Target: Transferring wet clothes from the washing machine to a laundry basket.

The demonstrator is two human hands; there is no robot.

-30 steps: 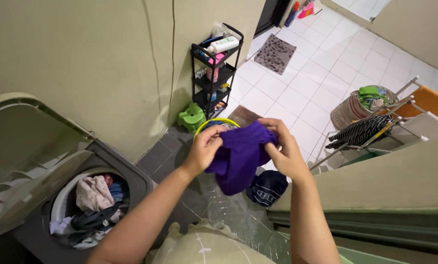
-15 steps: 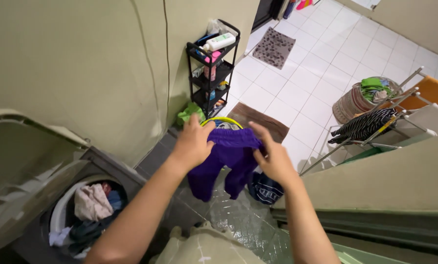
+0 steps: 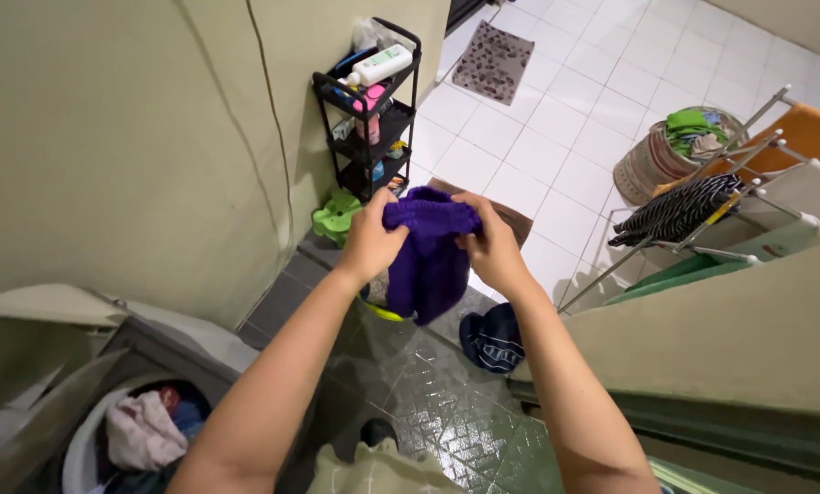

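Observation:
I hold a purple garment (image 3: 428, 256), a pair of small trousers, by its gathered waistband in front of me. My left hand (image 3: 372, 240) grips the band's left side and my right hand (image 3: 490, 245) grips its right side. The legs hang down over a yellow-rimmed basin (image 3: 384, 312) on the dark wet floor. At the lower left, the open top-loading washing machine (image 3: 167, 361) holds several mixed clothes (image 3: 145, 432).
A dark striped cloth (image 3: 492, 337) lies on the floor by the basin. A black shelf rack (image 3: 366, 110) with bottles and a green stool (image 3: 335, 218) stand against the wall. A drying rack (image 3: 703, 215) and a woven basket (image 3: 652, 165) stand at right, behind a low wall (image 3: 730, 338).
The trousers first hung open by the waistband, then both hands bunched the band together and lifted it. My view shifted, so the washing machine slid lower left.

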